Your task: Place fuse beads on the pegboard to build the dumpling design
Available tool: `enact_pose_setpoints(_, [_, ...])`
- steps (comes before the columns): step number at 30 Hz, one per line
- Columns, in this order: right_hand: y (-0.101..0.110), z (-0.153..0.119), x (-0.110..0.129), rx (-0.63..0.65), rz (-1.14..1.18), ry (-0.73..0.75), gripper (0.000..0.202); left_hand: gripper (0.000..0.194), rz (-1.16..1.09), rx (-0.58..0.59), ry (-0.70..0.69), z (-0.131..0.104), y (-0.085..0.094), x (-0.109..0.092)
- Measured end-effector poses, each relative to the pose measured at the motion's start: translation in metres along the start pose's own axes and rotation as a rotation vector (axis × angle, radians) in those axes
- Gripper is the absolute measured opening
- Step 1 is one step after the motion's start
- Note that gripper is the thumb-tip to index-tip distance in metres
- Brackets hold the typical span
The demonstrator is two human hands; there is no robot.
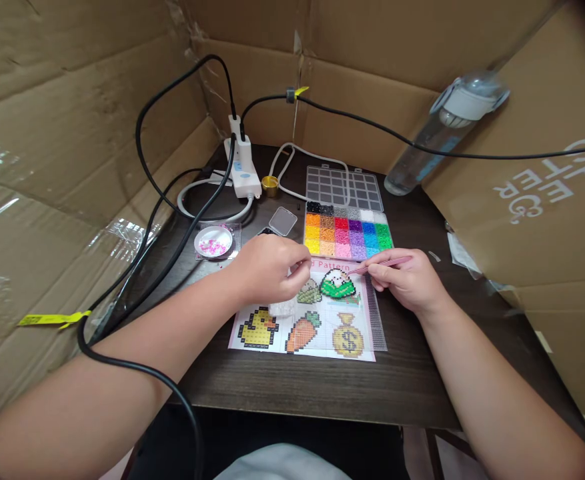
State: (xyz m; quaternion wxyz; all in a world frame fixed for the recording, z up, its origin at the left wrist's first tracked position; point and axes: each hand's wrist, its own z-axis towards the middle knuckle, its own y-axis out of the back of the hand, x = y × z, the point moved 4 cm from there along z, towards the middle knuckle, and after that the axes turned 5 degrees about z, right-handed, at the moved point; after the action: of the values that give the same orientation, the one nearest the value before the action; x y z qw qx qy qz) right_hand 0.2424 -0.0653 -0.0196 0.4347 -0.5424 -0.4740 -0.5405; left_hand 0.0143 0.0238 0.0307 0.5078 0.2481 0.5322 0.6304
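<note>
My right hand (405, 280) grips a pair of pink tweezers (395, 261), with the tips pointing left at a bead design (338, 285). The design is a green and white shape outlined in black, on a clear pegboard (378, 327). Beneath the board lies a printed pattern sheet (317, 337) showing a yellow duck, a carrot and a money bag. My left hand (275, 267) hovers over the sheet's upper left, its fingers curled together; whatever they may hold is hidden. Just below it is a small whitish translucent item (282, 308), partly covered by the hand.
Behind the sheet stands an open bead box (348, 230) with many colours. To the left are a white dish of pink beads (213, 241), a small clear lid (283, 221) and a power strip (245, 167). A black cable (167, 373) crosses my left forearm. A bottle (442, 133) leans against the cardboard wall.
</note>
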Motion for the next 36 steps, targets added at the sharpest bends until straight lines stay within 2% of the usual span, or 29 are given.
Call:
enact_pose_setpoints(13, [-0.002, 0.0, 0.002, -0.007, -0.031, 0.003, 0.02, 0.027, -0.006, -0.001, -0.004, -0.001, 0.0, 0.0])
enact_pose_setpoints(21, [-0.003, -0.001, 0.002, 0.01, -0.019, 0.007, 0.014, 0.027, -0.006, -0.008, 0.0, 0.0, -0.001, 0.0])
enact_pose_setpoints(30, [0.001, -0.001, 0.004, -0.034, -0.012, 0.021, 0.017, 0.028, -0.007, 0.001, -0.003, 0.0, 0.0, 0.0])
enact_pose_setpoints(33, [-0.004, -0.008, 0.014, -0.063, 0.015, 0.06, 0.014, 0.028, -0.012, 0.014, 0.016, -0.001, -0.002, -0.001])
enact_pose_setpoints(36, [-0.02, -0.021, 0.025, -0.08, 0.06, 0.102, 0.011, 0.028, -0.017, 0.027, 0.036, -0.001, -0.003, -0.002])
